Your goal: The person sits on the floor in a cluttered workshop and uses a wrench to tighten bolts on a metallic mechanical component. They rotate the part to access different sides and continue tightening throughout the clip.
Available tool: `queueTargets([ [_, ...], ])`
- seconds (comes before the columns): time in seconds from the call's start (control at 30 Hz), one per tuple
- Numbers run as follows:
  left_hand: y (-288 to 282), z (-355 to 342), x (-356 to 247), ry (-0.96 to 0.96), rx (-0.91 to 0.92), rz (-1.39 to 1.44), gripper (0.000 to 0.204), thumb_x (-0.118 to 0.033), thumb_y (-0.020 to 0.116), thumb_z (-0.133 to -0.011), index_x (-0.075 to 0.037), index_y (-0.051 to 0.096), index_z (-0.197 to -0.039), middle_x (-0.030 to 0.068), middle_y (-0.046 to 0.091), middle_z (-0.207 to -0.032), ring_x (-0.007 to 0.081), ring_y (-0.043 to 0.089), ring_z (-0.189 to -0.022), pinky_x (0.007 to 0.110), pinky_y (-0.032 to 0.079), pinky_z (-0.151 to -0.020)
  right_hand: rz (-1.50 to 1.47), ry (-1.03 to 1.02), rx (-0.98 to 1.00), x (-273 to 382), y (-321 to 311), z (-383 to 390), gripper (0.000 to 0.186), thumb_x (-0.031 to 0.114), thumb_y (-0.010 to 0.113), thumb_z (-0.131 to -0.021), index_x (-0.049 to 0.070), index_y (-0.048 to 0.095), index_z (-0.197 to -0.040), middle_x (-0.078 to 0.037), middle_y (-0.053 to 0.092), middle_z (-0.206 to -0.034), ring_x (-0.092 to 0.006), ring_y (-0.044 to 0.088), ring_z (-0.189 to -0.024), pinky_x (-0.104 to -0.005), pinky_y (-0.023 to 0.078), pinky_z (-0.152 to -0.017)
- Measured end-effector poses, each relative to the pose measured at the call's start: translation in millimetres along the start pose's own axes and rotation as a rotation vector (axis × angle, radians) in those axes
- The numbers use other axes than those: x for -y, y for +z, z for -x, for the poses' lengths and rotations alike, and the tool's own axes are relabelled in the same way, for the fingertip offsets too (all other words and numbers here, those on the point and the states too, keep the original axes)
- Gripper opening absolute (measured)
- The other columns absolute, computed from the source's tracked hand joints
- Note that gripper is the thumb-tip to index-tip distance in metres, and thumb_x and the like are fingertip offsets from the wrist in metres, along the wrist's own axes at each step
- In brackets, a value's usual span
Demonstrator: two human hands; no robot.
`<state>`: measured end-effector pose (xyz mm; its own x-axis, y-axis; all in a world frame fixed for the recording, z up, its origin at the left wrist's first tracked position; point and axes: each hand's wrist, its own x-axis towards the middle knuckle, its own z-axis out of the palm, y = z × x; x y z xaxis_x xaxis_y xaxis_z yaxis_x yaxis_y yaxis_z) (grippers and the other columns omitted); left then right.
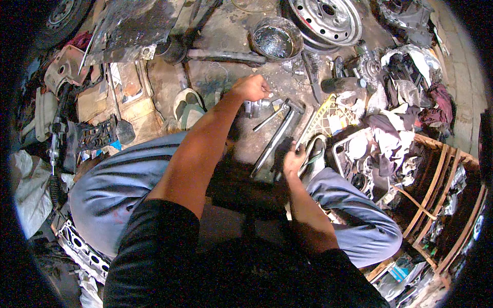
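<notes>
My left hand [250, 88] reaches out over the floor with its fingers closed in a pinch. A small pale spot shows at the fingertips, too small to name. Just below that hand lies a short metal cylindrical part [257, 109]. Nearer to me, my right hand [294, 160] is closed around the lower end of a long thin metal bar [309, 124], which slants away to the right. Between the hands lie a long metal wrench with a cross head [272, 146] and a shorter metal tool [268, 120].
A round pan of dark liquid [277, 40] and a steel wheel rim [328, 20] are at the far side. A yellow plastic grid [326, 117] and heaped rags [395, 128] lie right. At left are cardboard [120, 105], a spade-like tool [124, 132] and engine parts [84, 249].
</notes>
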<state>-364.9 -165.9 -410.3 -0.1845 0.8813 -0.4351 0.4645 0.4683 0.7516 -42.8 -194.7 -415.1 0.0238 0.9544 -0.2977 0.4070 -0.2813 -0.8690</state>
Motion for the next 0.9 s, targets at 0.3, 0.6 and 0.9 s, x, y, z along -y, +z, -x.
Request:
queueTargets([
  [0.3,-8.8,3.1,-10.5,-0.029,0.021,0.017,0.035,-0.035,0.077,-0.079,-0.013,0.077,-0.106,0.0127,0.075,-0.104,0.0284,0.071,-0.098,0.039,0.053,-0.089,0.014,0.325,0.671,98.9,-52.1,-38.4,0.019,0.005,0.048,-0.1,-0.005,0.058,-0.112,-0.005,0.055,-0.075,-0.0128,0.045,-0.048,-0.0285,0.038,-0.04],
  [0.6,-18.1,16.0,-20.5,0.005,0.029,0.037,0.033,-0.029,0.077,-0.079,-0.01,0.077,-0.106,0.0131,0.075,-0.102,0.0262,0.072,-0.096,0.037,0.054,-0.087,0.054,0.44,0.731,187.6,-54.5,-14.8,0.051,0.004,0.039,-0.1,0.003,0.038,-0.15,-0.005,0.054,-0.081,-0.0107,0.041,-0.043,-0.0261,0.036,-0.035],
  [0.9,-9.3,5.9,-6.6,0.028,0.036,0.049,0.033,-0.026,0.074,-0.079,-0.008,0.076,-0.106,0.0134,0.074,-0.106,0.0267,0.071,-0.1,0.037,0.054,-0.089,0.149,0.371,0.788,208.4,-45.7,-20.5,0.05,0.004,0.04,-0.099,-0.001,0.039,-0.149,-0.005,0.054,-0.081,-0.0106,0.042,-0.043,-0.026,0.035,-0.033],
])
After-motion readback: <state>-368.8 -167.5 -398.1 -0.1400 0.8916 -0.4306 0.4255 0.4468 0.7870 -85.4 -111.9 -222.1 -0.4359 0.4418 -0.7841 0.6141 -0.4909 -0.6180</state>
